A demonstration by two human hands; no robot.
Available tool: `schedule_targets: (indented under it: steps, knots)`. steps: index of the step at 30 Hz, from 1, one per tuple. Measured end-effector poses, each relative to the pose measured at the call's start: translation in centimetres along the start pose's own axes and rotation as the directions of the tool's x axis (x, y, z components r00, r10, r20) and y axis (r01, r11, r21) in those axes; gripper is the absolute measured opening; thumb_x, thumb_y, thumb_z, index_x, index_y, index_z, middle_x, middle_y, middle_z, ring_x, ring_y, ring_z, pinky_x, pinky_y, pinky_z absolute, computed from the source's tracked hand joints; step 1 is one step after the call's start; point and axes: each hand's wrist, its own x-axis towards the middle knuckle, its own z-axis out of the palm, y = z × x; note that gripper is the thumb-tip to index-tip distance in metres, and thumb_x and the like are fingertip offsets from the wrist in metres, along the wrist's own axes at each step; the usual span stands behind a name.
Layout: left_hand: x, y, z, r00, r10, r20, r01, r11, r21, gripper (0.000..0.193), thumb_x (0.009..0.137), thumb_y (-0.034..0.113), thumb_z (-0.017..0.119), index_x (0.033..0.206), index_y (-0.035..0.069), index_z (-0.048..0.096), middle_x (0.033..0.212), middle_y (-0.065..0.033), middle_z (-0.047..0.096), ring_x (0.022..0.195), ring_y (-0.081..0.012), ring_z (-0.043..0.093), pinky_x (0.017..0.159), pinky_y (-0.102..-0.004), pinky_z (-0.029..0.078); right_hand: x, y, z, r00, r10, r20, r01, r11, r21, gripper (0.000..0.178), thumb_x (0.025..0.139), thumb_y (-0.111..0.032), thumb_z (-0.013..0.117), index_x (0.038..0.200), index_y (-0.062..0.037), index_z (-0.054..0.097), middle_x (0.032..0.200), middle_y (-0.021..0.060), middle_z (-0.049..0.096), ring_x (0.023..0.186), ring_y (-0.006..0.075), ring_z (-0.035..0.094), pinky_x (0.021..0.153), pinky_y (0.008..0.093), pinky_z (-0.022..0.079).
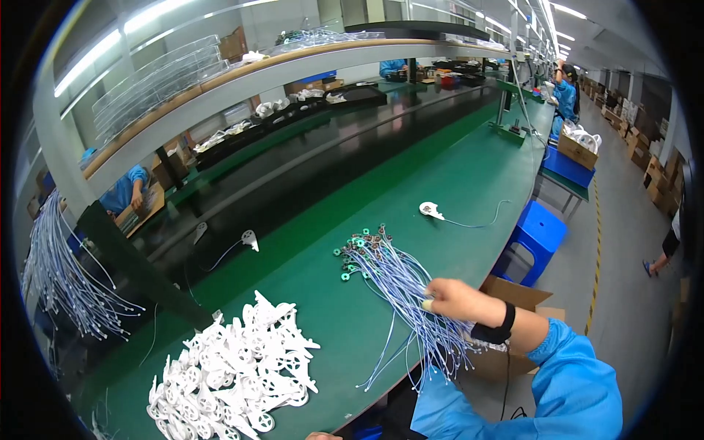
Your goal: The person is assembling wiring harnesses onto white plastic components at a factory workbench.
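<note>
green bench (308, 271) bears wires (396, 275) beneath one of the hands (456, 301)

Cool white tube lights (154, 15) at upper left and a row of ceiling lights (568, 11) at upper right lit the green surface (440, 183) brightly, while the dark belt (315, 158) above it was dim with a faint sheen. The bundled cables (400, 275) near the centre ran together in fine detail. Fisheye distortion bowed the shelf (257, 70), black filled the corners, and the distant upper right was soft.
</note>
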Motion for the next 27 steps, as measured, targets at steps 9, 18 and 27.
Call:
schedule_targets:
  steps: [9, 18, 27]
  knots:
    - [-0.7, -1.3, -0.8, 0.998, 0.006, -0.056, -0.013, 0.992, -0.123, 0.029, 0.096, 0.019, 0.049, 0.081, -0.003, 0.063, 0.069, -0.0037, 0.059, 0.062, -0.0094, 0.053, 0.059, -0.0219, 0.041, 3.4, -0.6, -3.7, 0.997, -0.029, -0.070, 0.012, 0.974, -0.228, 0.031, 0.081, -0.030, 0.061, 0.085, 0.0005, 0.066, 0.077, 0.0213, 0.064, 0.074, 0.0344, 0.064, 0.067, 0.0414, 0.050]
    - [-1.2, -1.1, -1.2, 0.996, 0.040, -0.079, -0.049, 0.992, -0.120, 0.033, 0.097, 0.023, 0.048, 0.080, -0.003, 0.063, 0.068, -0.0027, 0.058, 0.062, -0.0089, 0.052, 0.058, -0.0221, 0.041, 16.4, 0.6, -0.5, 0.950, 0.057, -0.307, -0.099, 0.987, -0.123, 0.032, 0.078, -0.030, 0.065, 0.083, 0.0015, 0.067, 0.075, 0.0179, 0.065, 0.070, 0.0281, 0.063, 0.066, 0.0388, 0.050]
    - [-1.5, -0.9, -1.4, 0.992, 0.038, -0.120, -0.048, 0.996, -0.080, 0.033, 0.097, 0.022, 0.048, 0.080, -0.003, 0.063, 0.066, -0.0026, 0.057, 0.062, -0.0092, 0.052, 0.059, -0.0225, 0.041, 17.4, 0.3, -1.1, 0.957, 0.258, -0.137, -0.240, 0.962, 0.131, 0.023, 0.075, -0.022, 0.070, 0.082, -0.0009, 0.064, 0.070, 0.0074, 0.060, 0.061, 0.0164, 0.054, 0.053, 0.0325, 0.044]
